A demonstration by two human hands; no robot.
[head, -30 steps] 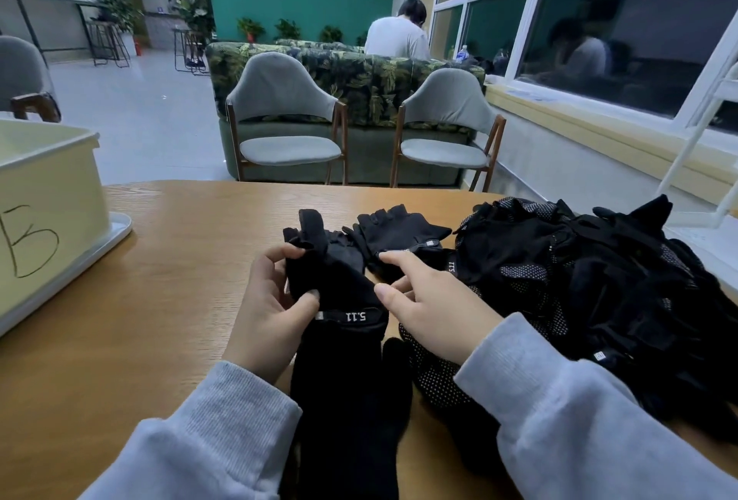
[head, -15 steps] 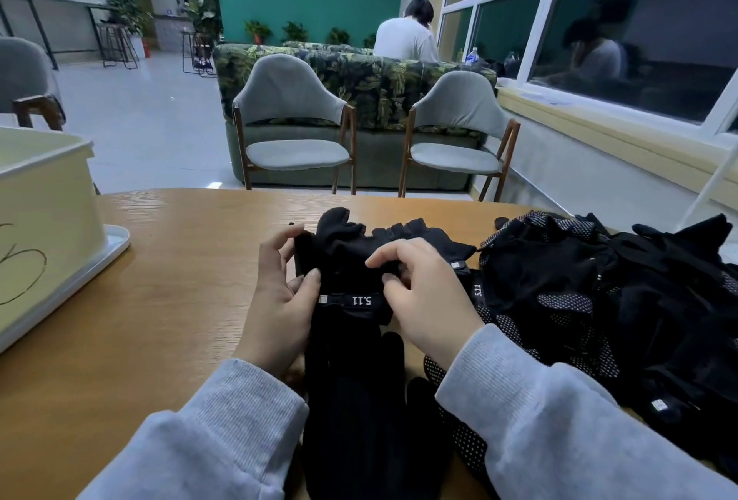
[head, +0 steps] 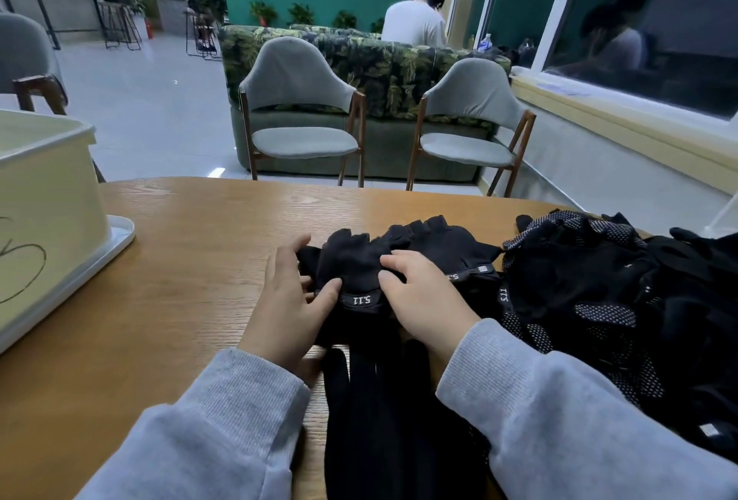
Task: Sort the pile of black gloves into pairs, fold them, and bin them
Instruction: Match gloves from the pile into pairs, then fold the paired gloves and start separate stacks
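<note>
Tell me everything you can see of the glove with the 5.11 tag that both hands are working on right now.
The glove is black, soft fabric, fingerless by the look of its short finger stubs, which point away from the person. A wrist band carries a white 5.11 tag, seen upside down. It lies on the wooden table, over longer black gloves nearer the person. The left hand pinches its left edge, thumb by the tag; the right hand presses its right side. A matching fingerless glove lies just behind it.
</note>
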